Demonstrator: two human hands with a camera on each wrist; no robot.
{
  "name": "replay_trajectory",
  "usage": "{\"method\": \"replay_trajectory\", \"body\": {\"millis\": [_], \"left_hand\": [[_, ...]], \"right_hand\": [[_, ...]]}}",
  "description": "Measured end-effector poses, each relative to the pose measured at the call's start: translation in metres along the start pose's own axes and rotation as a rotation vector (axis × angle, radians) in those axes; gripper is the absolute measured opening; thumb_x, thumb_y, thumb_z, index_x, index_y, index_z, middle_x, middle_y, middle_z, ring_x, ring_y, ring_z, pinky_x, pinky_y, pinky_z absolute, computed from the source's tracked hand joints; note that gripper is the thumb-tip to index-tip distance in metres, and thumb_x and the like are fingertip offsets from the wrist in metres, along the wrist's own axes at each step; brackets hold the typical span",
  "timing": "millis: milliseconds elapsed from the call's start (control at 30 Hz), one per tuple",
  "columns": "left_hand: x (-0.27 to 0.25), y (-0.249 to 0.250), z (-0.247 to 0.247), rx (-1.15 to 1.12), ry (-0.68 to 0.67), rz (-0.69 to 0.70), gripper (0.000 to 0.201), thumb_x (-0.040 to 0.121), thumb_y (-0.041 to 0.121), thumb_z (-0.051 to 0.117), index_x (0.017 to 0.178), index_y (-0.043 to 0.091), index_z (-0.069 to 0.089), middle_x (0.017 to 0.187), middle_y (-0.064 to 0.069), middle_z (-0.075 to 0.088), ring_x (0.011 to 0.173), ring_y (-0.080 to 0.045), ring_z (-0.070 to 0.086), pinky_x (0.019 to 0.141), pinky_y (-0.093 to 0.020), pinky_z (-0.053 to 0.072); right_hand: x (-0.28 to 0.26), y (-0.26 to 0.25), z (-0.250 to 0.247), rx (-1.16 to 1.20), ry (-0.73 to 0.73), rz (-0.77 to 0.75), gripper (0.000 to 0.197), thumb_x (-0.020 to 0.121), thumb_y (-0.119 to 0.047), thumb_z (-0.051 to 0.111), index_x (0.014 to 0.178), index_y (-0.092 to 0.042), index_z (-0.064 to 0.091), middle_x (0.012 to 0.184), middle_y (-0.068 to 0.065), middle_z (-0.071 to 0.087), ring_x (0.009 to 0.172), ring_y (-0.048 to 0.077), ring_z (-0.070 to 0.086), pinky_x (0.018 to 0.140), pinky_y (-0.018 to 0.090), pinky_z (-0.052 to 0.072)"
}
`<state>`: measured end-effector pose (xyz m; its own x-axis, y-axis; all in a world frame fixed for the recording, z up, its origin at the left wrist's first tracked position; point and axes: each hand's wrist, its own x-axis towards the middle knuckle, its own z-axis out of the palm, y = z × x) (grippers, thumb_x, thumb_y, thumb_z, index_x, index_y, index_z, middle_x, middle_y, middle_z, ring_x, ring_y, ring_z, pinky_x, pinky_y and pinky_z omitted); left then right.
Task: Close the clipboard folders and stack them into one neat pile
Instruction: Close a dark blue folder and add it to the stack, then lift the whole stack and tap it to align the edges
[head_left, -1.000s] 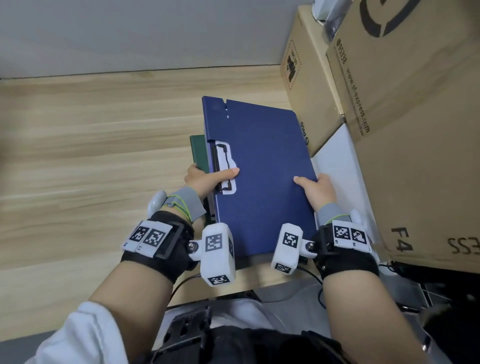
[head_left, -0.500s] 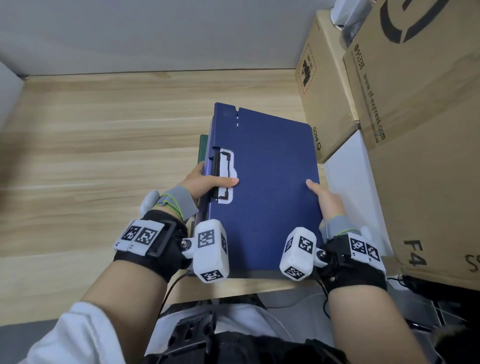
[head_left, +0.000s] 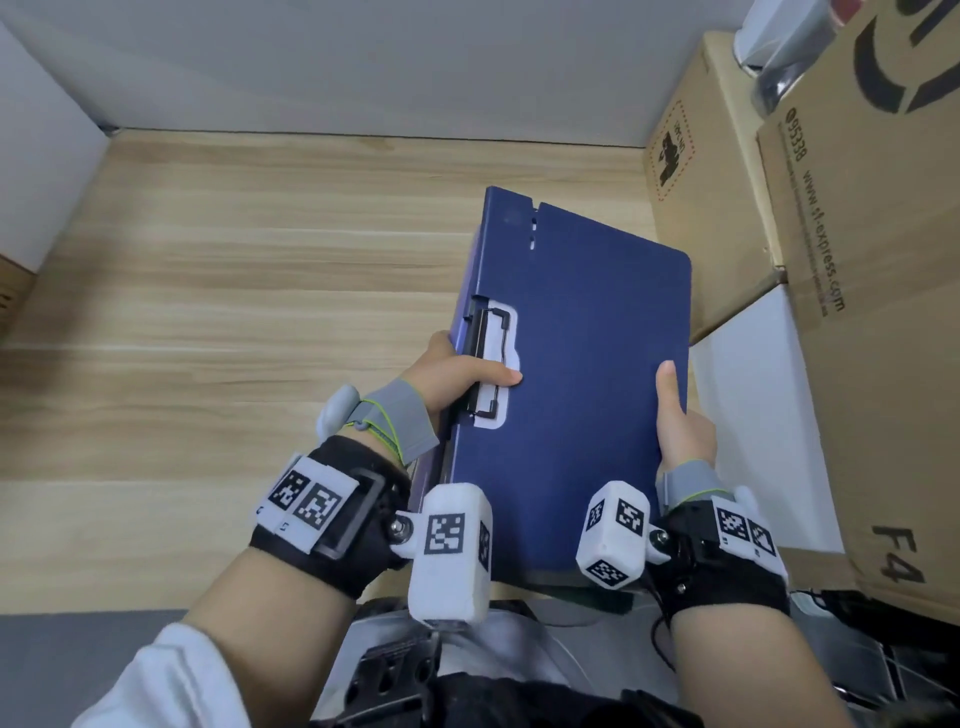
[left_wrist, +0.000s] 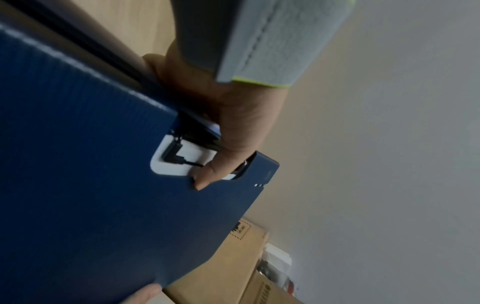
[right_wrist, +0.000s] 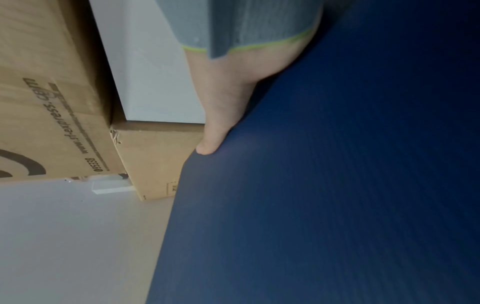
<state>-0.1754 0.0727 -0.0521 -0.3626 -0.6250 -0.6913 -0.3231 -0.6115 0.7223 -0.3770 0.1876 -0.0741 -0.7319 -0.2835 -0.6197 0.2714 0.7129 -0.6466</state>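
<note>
A closed dark blue clipboard folder (head_left: 582, 364) (left_wrist: 91, 195) (right_wrist: 324, 195) tops a pile that both hands hold above the wooden desk (head_left: 234, 322). Edges of other folders (head_left: 441, 457) show under its left side. My left hand (head_left: 457, 376) (left_wrist: 228, 131) grips the pile's left edge, thumb lying across the white cut-out with the black clip (head_left: 493, 364) (left_wrist: 179, 158). My right hand (head_left: 678, 421) (right_wrist: 221, 107) grips the right edge, thumb flat on the cover; its fingers are hidden underneath.
Cardboard boxes (head_left: 857, 286) (right_wrist: 52, 113) stand stacked at the right, close to the pile's right edge, with a white panel (head_left: 753, 415) between them. A grey wall (head_left: 363, 67) runs along the back. The desk's near edge lies under my wrists.
The pile has tilted up, its left side raised, and the green folder edge at the left no longer shows. Both hands keep their grip.
</note>
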Motion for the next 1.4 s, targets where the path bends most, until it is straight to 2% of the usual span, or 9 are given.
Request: {"method": "replay_trajectory", "body": {"millis": [233,400,567,733,867,933,1067,1267,1400], "left_hand": [[-0.013,0.009,-0.004,0.031,0.04,-0.004,0.099,0.046,0.027,0.081,0.13,0.013,0.031,0.118,-0.008,0.061,0.104,-0.026,0.063,0.092,-0.047,0.053],[0.003,-0.008,-0.017,0.095,0.115,-0.088,0.121,0.027,0.048,0.079,0.134,0.016,0.033,0.13,-0.011,0.055,0.115,-0.03,0.058,0.097,-0.047,0.05],[-0.004,-0.003,-0.015,0.031,0.08,-0.08,0.123,0.034,0.039,0.078,0.141,0.014,0.022,0.12,-0.012,0.06,0.104,-0.028,0.064,0.094,-0.045,0.053],[0.003,-0.006,-0.02,-0.025,0.027,-0.062,0.122,0.033,0.036,0.086,0.139,0.006,0.034,0.103,-0.01,0.067,0.079,-0.022,0.069,0.064,-0.03,0.058],[0.011,-0.012,-0.028,0.001,0.008,-0.081,0.126,0.026,0.042,0.093,0.134,0.005,0.041,0.104,-0.012,0.068,0.08,-0.024,0.07,0.069,-0.037,0.06],[0.007,-0.007,-0.029,-0.011,-0.011,-0.087,0.107,0.037,0.034,0.092,0.129,0.004,0.046,0.098,-0.01,0.069,0.075,-0.021,0.071,0.062,-0.028,0.057],[-0.002,-0.003,-0.038,-0.038,-0.082,-0.092,0.026,0.073,0.017,0.076,0.096,0.012,0.065,0.071,-0.002,0.072,0.06,-0.015,0.069,0.058,-0.024,0.056],[-0.009,-0.005,-0.05,-0.07,-0.089,-0.109,0.014,0.077,0.018,0.071,0.088,0.014,0.065,0.076,-0.006,0.068,0.058,-0.017,0.067,0.06,-0.024,0.057],[-0.013,-0.007,-0.057,-0.125,-0.087,-0.101,0.012,0.078,0.016,0.068,0.089,0.013,0.063,0.075,-0.006,0.068,0.057,-0.016,0.068,0.057,-0.023,0.057]], "right_hand": [[0.005,-0.006,0.005,-0.009,-0.05,-0.031,0.088,0.07,-0.075,0.05,0.139,-0.02,0.04,0.144,-0.001,0.045,0.13,0.026,0.045,0.108,0.039,0.038],[0.006,0.0,0.014,-0.238,-0.017,-0.007,0.066,0.082,-0.069,0.039,0.106,-0.01,0.059,0.118,0.012,0.056,0.106,0.033,0.052,0.09,0.037,0.043],[0.01,0.004,0.013,-0.366,0.004,-0.032,0.075,0.083,-0.07,0.031,0.106,-0.006,0.062,0.121,0.015,0.058,0.111,0.037,0.053,0.094,0.04,0.043],[0.017,0.001,0.009,-0.239,-0.027,-0.004,0.083,0.072,-0.077,0.04,0.099,-0.001,0.062,0.109,0.015,0.065,0.101,0.035,0.06,0.096,0.048,0.047],[0.015,0.003,0.012,-0.151,-0.046,0.014,0.092,0.061,-0.08,0.045,0.113,-0.006,0.061,0.116,0.014,0.064,0.108,0.035,0.059,0.098,0.049,0.047],[0.019,0.005,0.013,-0.055,-0.087,0.009,0.096,0.049,-0.082,0.052,0.119,-0.017,0.059,0.122,0.002,0.063,0.112,0.029,0.058,0.1,0.048,0.046],[0.028,-0.004,0.021,0.126,-0.101,-0.109,0.097,0.047,-0.071,0.069,0.131,-0.033,0.041,0.134,-0.004,0.056,0.119,0.023,0.057,0.102,0.049,0.045],[0.026,-0.014,0.037,0.107,-0.197,-0.032,0.086,0.042,-0.067,0.072,0.106,-0.011,0.064,0.116,0.011,0.067,0.107,0.034,0.062,0.097,0.05,0.048],[0.016,-0.02,0.047,0.088,-0.125,-0.168,0.068,0.043,-0.068,0.072,0.085,-0.016,0.061,0.107,0.007,0.068,0.096,0.032,0.066,0.089,0.051,0.053]]}}
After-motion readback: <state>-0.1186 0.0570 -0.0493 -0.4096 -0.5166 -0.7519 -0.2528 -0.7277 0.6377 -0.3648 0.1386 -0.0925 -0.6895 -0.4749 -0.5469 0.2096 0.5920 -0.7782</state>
